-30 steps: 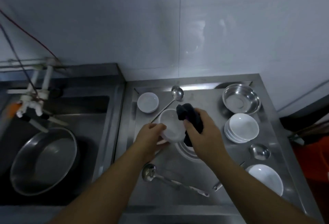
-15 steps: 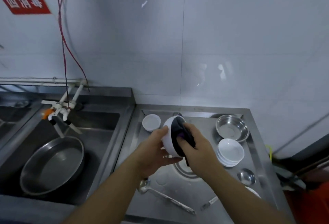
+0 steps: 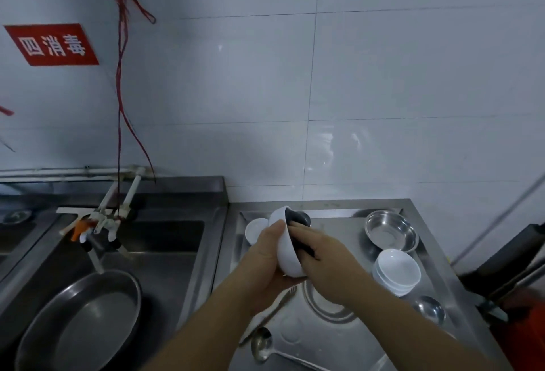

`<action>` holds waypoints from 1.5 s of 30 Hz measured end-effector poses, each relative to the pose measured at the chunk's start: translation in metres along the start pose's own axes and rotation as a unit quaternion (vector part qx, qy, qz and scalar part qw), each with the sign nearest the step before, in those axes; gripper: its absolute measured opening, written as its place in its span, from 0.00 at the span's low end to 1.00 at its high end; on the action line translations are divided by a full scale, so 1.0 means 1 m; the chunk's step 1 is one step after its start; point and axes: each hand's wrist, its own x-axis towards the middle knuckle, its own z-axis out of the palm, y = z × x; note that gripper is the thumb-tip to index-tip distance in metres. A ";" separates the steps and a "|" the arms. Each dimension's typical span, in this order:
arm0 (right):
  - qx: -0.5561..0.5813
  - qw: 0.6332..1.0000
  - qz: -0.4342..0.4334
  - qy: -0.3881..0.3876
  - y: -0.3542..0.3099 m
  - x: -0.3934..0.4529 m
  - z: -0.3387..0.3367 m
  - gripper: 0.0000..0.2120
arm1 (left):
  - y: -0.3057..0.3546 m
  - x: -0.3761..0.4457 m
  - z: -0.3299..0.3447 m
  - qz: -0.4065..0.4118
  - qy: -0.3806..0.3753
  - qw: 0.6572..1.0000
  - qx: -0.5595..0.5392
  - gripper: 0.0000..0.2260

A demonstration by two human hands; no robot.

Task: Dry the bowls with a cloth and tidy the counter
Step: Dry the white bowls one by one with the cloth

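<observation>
A: In the head view, your left hand (image 3: 267,255) cups the white bowl (image 3: 287,248) from outside, thumb along its rim, fingers curled under the base. You hold it tipped on its side above the steel counter (image 3: 348,338), the mouth turned toward your right hand (image 3: 327,264).

B: And that right hand?

A: It presses a dark cloth (image 3: 298,224) into the bowl; your fingers (image 3: 300,233) lie over the cloth and clamp it against the inside wall. A bunch of cloth sticks out past the far rim.

B: What lies around your hands?

A: Just beyond your left hand, partly hidden by the bowl, sits a small white dish (image 3: 255,230). Right of your right hand stands a stack of white bowls (image 3: 396,271), with a steel bowl (image 3: 390,230) beyond it and a small steel cup (image 3: 429,308) nearer you. Under your wrists lie a fork (image 3: 280,301) and, closer to you, a ladle (image 3: 262,344).

B: And to the left?

A: Well left of your left hand is the sink (image 3: 165,252), holding a large steel basin (image 3: 85,320), under a tap (image 3: 100,229) with an orange part.

B: Any writing?

A: One red sign (image 3: 51,44) on the tiled wall, far up and left of your hands, reads 四消毒 in white. Red strings (image 3: 119,99) hang from a box above down to the tap. No brand can be read on the dishes.
</observation>
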 end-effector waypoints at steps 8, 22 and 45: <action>-0.171 0.965 0.136 -0.147 -0.045 0.047 0.007 0.14 | 0.030 0.000 -0.038 0.057 0.019 0.993 0.106 0.33; 0.559 0.766 0.318 -0.012 -0.054 0.029 0.020 0.15 | 0.040 -0.005 -0.067 0.084 -0.243 0.959 0.122 0.46; 0.199 0.928 0.309 -0.061 -0.044 0.035 -0.015 0.13 | 0.027 -0.003 -0.045 0.099 -0.098 0.973 0.182 0.34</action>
